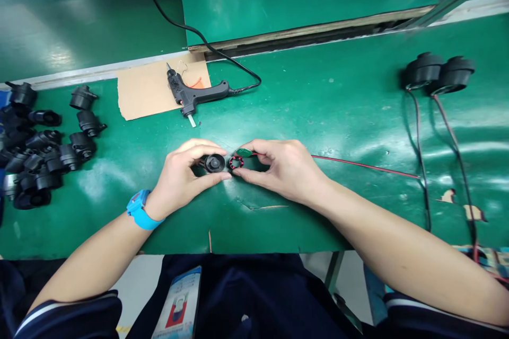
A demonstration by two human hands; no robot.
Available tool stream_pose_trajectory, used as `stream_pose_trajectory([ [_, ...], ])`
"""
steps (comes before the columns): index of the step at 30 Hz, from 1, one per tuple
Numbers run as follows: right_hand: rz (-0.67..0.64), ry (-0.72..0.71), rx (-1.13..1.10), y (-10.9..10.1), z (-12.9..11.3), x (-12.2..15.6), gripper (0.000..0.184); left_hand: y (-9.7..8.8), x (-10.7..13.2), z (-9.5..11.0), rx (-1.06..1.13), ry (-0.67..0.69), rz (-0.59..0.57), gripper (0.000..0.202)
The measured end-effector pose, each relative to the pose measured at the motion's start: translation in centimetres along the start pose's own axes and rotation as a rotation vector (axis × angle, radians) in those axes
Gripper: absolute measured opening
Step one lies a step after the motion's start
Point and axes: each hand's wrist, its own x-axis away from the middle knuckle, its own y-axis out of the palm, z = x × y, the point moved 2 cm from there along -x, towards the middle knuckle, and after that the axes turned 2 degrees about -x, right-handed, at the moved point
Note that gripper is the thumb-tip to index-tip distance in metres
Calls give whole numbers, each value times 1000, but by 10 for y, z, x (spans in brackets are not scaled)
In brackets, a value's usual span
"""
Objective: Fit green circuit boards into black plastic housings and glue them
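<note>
My left hand [186, 172] is curled around a small round black plastic housing [214, 163], pinching it between thumb and fingers just above the green mat [318, 116]. Right beside it, my right hand [282, 167] pinches a small coil ring with red windings [236, 162] and a green circuit board [244, 152]. A thin red and black wire [358, 165] runs from that part off to the right. The housing and the coil ring almost touch. A blue watch [140, 210] sits on my left wrist.
A black glue gun [194, 94] lies on a piece of cardboard [147, 90] behind my hands, its cord running back. Several black housings [43, 140] are heaped at the left. Two black round parts with wires [439, 73] sit at the right.
</note>
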Motion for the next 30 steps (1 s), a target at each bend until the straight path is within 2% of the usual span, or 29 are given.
stream_pose_trajectory([
  [3,110,-35,-17,-12,3,3,23,2,0,1,96,-43,-57,42],
  [6,205,-60,-80,-25,2,7,21,3,1,3,218,-93,-119,38],
  [9,229,-108,-159,-32,-6,11,21,4,0,8,182,-43,-176,36],
  [13,168,-230,-214,-29,-20,13,21,6,-5,16,89,63,-237,45],
  [17,70,-333,-169,-19,-25,13,22,10,-6,19,65,89,-319,36],
  [19,69,-341,-127,-16,-24,12,23,12,-6,17,88,52,-308,35],
  [23,80,-352,-112,-17,-20,12,23,12,-5,10,126,39,-201,34],
  [26,66,-373,-158,-17,-17,12,24,11,-5,8,130,56,-224,23],
  [30,0,-394,-202,-15,-14,9,27,8,-5,9,105,43,-268,23],
])
